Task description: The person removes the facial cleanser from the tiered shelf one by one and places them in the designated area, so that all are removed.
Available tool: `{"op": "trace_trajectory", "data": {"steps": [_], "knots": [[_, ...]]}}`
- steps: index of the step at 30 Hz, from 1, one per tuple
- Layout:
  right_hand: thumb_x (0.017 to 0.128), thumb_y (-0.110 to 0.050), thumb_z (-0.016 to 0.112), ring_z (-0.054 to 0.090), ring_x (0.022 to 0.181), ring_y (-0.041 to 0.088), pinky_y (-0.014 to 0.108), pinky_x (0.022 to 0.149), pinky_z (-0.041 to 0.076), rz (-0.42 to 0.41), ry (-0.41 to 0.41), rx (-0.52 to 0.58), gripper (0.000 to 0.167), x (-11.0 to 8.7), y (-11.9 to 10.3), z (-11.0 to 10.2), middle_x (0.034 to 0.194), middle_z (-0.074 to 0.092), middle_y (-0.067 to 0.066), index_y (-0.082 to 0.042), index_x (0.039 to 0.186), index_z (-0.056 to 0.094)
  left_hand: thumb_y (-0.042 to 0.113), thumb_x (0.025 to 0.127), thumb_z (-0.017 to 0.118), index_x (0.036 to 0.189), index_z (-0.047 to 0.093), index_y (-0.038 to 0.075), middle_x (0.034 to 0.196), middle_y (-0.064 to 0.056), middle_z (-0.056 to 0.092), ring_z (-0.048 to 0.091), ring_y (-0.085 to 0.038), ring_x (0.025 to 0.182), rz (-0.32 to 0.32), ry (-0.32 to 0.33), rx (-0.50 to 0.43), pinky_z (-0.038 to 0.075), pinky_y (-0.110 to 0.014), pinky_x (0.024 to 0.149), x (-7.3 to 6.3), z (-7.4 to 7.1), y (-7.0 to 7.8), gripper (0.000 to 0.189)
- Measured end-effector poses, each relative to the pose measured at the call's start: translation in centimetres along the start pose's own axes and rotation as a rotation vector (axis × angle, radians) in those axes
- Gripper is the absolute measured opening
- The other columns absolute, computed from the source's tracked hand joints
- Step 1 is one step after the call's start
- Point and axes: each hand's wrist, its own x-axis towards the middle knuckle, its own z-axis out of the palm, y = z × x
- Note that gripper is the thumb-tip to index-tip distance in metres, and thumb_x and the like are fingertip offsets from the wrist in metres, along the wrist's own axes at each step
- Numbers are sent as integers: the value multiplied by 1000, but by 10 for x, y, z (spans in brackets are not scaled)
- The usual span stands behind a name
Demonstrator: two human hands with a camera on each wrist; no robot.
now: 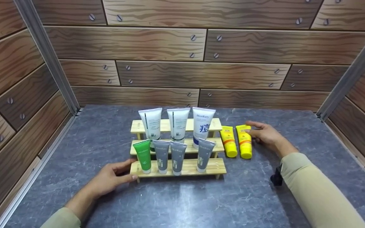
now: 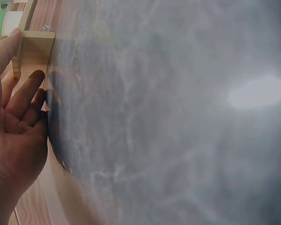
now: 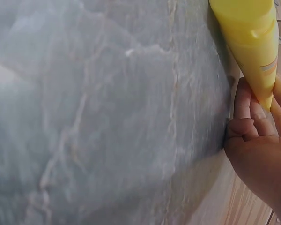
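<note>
The person's right grip (image 1: 266, 134), at right of centre in the head view, is nearly closed: thumb and fingers pinch the flat sealed end of the right yellow tube (image 1: 245, 144). The tube's cap points to the bottom of the frame; whether it lies flat or leans, I cannot tell. I judge it light and soft in the body, with a smooth skin that may slip a little. The thin sealed end is a good place to hold, and the stiff cap also; a hard squeeze in the middle would probably dent it.

Just beside it, to the left, is the left yellow tube (image 1: 229, 141), which no finger touches.

At lower left of centre, the left grip (image 1: 109, 177) is partly closed around the left end of the wooden rack (image 1: 191, 167), at its lowest shelf. On that shelf stand a green tube (image 1: 143, 156) and three grey tubes (image 1: 161, 156); higher, three white tubes (image 1: 152, 123). All rests on the grey worktop (image 1: 182, 202).
</note>
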Motion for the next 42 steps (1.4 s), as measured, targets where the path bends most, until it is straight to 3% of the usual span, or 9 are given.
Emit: {"op": "trace_trajectory", "data": {"steps": [18,25,28,31,37,42], "knots": [[104,-32,71,55,90,14,25,70,47,-52,40,-106,69,-3,4,5,150,54,17,-8,163,42,28,93,84,153,54,4,155,-26,49,47,-42,145,-11,9,26,32,-57,122,-1,1,-1,70],[103,-33,72,57,92,15,26,70,48,-59,61,-120,69,-5,4,3,138,64,10,-6,161,45,29,92,85,152,56,5,155,-26,50,47,-44,144,-14,19,47,32,-60,121,-2,1,1,70],[104,-32,71,56,93,16,27,71,48,-58,65,-137,68,-6,2,3,141,62,13,-6,161,45,29,92,85,152,56,5,155,-25,51,47,-43,145,-19,21,46,31,-59,122,-2,0,1,71],[105,-32,70,55,103,22,30,78,48,-52,70,-175,67,-7,2,3,151,55,19,-5,161,44,29,92,85,152,55,5,155,-24,51,47,-43,145,-21,19,42,32,-59,122,-2,0,1,71],[106,-34,68,50,138,37,45,108,47,-42,86,-244,68,-11,1,-2,161,44,29,-3,161,42,28,93,84,152,55,2,154,-24,52,51,-39,143,-12,5,21,37,-54,120,-1,0,0,71],[108,-30,65,55,137,41,52,114,47,-52,130,-232,66,-16,-3,-7,157,48,30,-2,162,40,28,94,83,153,53,1,153,-23,54,54,-35,140,-1,-6,13,42,-47,117,0,0,0,71]]}}
